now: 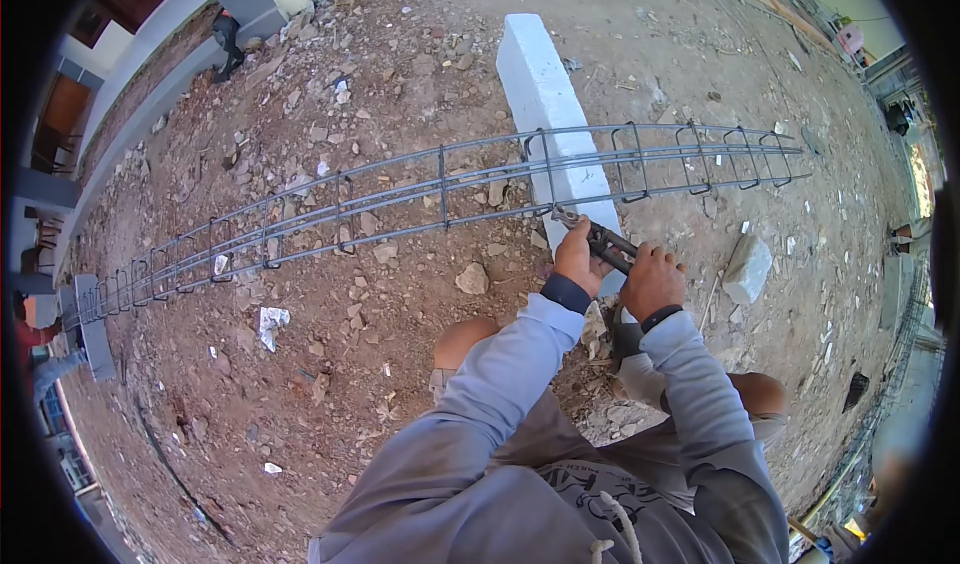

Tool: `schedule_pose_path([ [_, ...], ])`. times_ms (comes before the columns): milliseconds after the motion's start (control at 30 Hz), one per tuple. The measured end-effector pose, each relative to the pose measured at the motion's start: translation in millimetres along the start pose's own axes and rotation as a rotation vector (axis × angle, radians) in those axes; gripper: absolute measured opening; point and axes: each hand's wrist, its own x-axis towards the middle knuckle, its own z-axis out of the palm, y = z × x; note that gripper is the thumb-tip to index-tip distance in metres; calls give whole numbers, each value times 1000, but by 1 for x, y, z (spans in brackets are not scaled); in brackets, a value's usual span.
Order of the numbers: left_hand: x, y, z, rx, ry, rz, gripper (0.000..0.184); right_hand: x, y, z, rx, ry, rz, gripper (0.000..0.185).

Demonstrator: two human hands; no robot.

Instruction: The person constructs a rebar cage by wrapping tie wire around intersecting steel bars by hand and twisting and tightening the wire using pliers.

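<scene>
A long rebar cage of bars and square stirrups lies across a pale block. My left hand is closed round a dark pincer-like tool, near its head. The tool's jaws are at the cage's near lower bar, over the block. My right hand is closed on the handle end of the same tool, to the right of my left hand. What exactly the jaws grip is too small to make out.
Another block bears the cage's far left end, with a person in red beside it. Rubble covers the ground, with a larger stone at right. My bent knees are below my hands. More rebar lies at the far right edge.
</scene>
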Motion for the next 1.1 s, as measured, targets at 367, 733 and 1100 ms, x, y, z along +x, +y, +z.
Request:
schedule_pose_path([
  [367,-22,10,0,356,68,-17,48,32,27,34,354,-207,-151,31],
  [733,-11,11,-8,251,-40,178,48,8,13,-3,1211,-1010,183,33],
  [1100,-29,28,15,566,-202,432,62,20,43,-22,1169,-892,-196,65],
])
